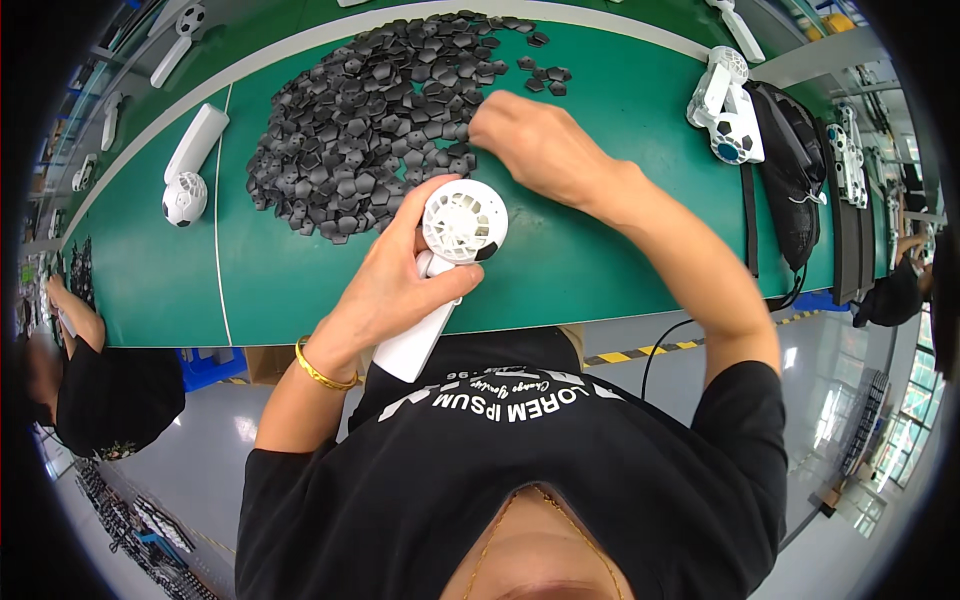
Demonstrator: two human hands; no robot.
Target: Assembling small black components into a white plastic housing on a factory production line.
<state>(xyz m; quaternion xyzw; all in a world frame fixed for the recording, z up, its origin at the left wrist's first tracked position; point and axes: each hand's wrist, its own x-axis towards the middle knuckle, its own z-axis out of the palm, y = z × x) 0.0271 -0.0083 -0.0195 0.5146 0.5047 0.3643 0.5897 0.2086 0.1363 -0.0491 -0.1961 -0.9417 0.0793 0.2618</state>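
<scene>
My left hand (388, 272) is wrapped round a white handheld fan (466, 215). Its round head has a slotted grille facing up, with one black pentagon patch low on its right side, and its handle slants down toward my body. At the right edge of a big heap of small black pentagon pieces (370, 120), my right hand (535, 145) has its fingers curled together. Its fingertips point into the heap, and whatever they may pinch is hidden. Several loose black pieces (545, 75) lie just beyond that hand.
Another white fan (186, 195) lies at the left of the green table (590, 270). White fans (728, 110) are stacked at the far right beside a black bag (790, 170). A cable (655, 350) hangs over the front edge. A co-worker (110, 390) sits to the left.
</scene>
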